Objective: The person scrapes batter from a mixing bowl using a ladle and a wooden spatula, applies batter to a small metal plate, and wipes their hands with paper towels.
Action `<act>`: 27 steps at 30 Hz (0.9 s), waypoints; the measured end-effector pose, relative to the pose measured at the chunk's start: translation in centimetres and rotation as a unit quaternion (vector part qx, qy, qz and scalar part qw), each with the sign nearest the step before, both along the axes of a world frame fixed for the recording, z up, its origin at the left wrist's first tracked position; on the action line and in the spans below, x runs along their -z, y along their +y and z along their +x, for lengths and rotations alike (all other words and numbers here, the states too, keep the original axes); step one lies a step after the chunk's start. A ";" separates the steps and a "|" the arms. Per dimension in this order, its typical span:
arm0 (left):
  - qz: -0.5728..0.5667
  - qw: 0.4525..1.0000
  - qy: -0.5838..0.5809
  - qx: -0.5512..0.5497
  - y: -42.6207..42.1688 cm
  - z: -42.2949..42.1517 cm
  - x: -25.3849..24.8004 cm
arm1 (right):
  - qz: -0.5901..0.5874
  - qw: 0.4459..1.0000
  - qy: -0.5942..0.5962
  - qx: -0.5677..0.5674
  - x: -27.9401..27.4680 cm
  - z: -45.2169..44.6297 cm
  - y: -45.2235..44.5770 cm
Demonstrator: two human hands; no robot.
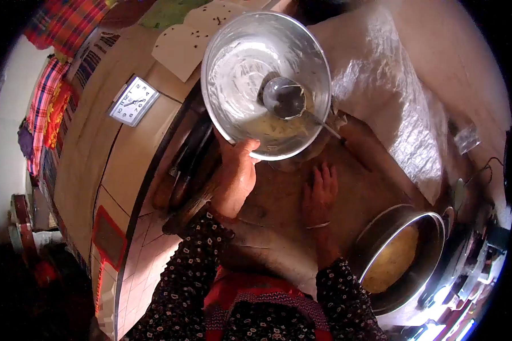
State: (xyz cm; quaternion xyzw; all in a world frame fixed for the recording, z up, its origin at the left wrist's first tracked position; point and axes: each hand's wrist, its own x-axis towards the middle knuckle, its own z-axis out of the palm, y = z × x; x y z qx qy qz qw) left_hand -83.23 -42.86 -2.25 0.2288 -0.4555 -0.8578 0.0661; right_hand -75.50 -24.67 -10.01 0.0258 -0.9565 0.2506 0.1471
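My left hand (236,179) is closed on the near rim of a large metal bowl (233,68), its thumb over the edge. The bowl is tilted toward me, and pale smears coat its inside. A little yellowish liquid (273,126) lies at its lower side. Inside rests a ladle (281,98), its handle sticking out over the right rim. Below the bowl, in shadow, my right hand (320,196) has its fingers stretched out and holds nothing visible. To its lower right stands a deep metal pot (375,233) with a yellowish mass in it.
A tiled ledge (136,148) runs along the left, bearing a white clock (133,101) and a red-framed flat object (109,237). Pale sheets with dark specks (182,48) lie behind the bowl. Crumpled plastic sheeting (404,113) covers the right side. Cluttered items line the far right.
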 end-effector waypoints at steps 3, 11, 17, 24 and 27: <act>-0.008 1.000 0.015 -0.015 0.3 -0.4 0.2 | 0.002 1.000 -0.003 0.001 -0.2 0.0 0.1; -0.020 0.998 -0.046 0.046 -0.5 0.1 -0.3 | -0.008 1.000 0.025 -0.002 -0.2 -0.3 0.4; -0.055 0.995 0.023 0.076 -1.5 0.1 0.8 | -0.015 0.994 0.086 0.061 -7.1 -5.5 3.5; -0.079 0.985 0.059 0.144 -2.2 1.0 -2.0 | 0.177 0.964 -0.199 0.021 -5.4 -11.1 7.1; -0.205 0.961 0.093 0.163 -2.9 1.1 0.6 | 0.223 0.941 -0.247 -0.064 -7.0 -11.2 7.1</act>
